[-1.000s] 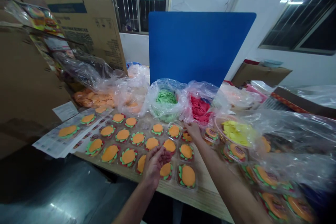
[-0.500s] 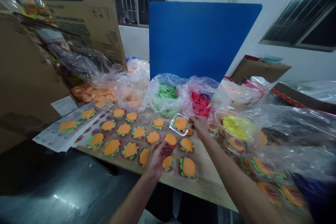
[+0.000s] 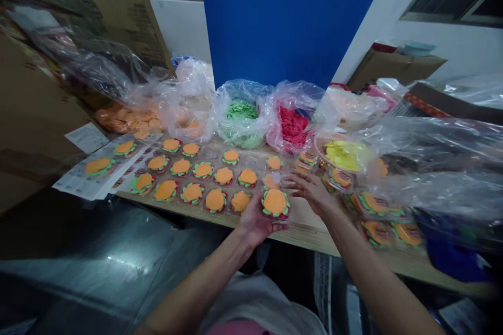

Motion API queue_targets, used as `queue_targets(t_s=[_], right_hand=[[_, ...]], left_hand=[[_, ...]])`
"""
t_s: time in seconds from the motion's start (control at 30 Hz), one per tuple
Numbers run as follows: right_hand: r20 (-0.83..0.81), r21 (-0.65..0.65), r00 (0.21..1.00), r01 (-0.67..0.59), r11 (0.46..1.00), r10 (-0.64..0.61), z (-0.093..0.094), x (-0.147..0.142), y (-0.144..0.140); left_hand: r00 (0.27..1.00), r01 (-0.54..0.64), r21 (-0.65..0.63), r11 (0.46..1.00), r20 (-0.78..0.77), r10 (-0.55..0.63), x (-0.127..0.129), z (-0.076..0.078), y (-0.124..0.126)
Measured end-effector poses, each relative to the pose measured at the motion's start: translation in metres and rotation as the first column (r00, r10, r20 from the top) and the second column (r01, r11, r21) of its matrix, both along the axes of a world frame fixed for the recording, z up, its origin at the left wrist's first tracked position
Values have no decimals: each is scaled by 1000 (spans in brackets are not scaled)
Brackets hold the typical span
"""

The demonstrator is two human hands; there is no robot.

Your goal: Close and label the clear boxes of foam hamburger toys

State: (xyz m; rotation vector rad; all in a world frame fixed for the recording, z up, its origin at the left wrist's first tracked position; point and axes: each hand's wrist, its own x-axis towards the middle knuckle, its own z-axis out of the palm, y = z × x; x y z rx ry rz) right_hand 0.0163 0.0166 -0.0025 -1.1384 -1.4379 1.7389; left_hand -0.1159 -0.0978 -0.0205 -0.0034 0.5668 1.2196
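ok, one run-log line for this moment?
left hand: holding packed burger | right hand: open beside it, contact unclear | beyond: green pieces, red pieces, yellow pieces

Across the middle of the frame runs the table [image 3: 314, 225], toy burgers [image 3: 223, 175] laid in rows over its left and centre. Two at the far left lie on printed sheets [image 3: 74, 180], with a carton [image 3: 31, 131] further left. I see the left hand [image 3: 255, 222] at the near edge, holding one boxed burger [image 3: 275, 201] before the rightmost column; the right hand [image 3: 312, 188] is just right of it. Behind the rows sit two bags [image 3: 226, 125] [image 3: 275, 136] side by side, before an upright board [image 3: 291, 15]. Right of them is a basket [image 3: 320, 149]; more packed burgers [image 3: 377, 233] lie lower right, plastic sheeting [image 3: 424, 193] behind.
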Motion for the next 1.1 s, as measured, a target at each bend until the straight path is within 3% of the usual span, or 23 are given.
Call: queue_targets(t_s=[0.1,0.23,0.33,0.43,0.53,0.63,0.73,0.83,0.9,0.97,1.03,1.1], right_hand=[[-87,-102,996,-14,995,5,-5,7,10],[-168,-141,983,-96,985,72,-6,9,18],[-166,-14,974,-158,987,153,-4,12,16],[-71,240,978,-174,955,196,1,20,3],[102,521,979,-205,829,178,6,29,-16],[277,751,948,-316,580,157,5,38,-33],[390,843,904,-427,328,176,0,46,-41],[452,865,873,-479,149,180,-4,54,-44],[488,860,858,-504,79,163,-4,59,-45],[520,846,842,-531,48,143,-2,62,-48],[538,835,831,-548,49,142,-1,65,-51],[522,837,838,-539,95,161,0,66,-54]], left_hand=[[1000,-14,-30,999,25,15,6,2,1],[1000,17,-83,996,12,-16,11,6,3],[999,30,-135,990,45,-25,14,11,4],[997,6,-224,975,71,10,15,14,6],[997,-1,-278,961,76,23,18,12,11],[995,4,-258,966,101,23,22,10,14],[984,27,-204,979,180,10,26,9,15],[965,58,-182,982,262,-9,28,8,16],[960,87,-160,983,276,-40,28,8,16],[960,115,-116,987,269,-80,28,7,16],[974,111,-56,992,204,-97,27,7,15],[990,103,-13,995,103,-101,27,7,13]])
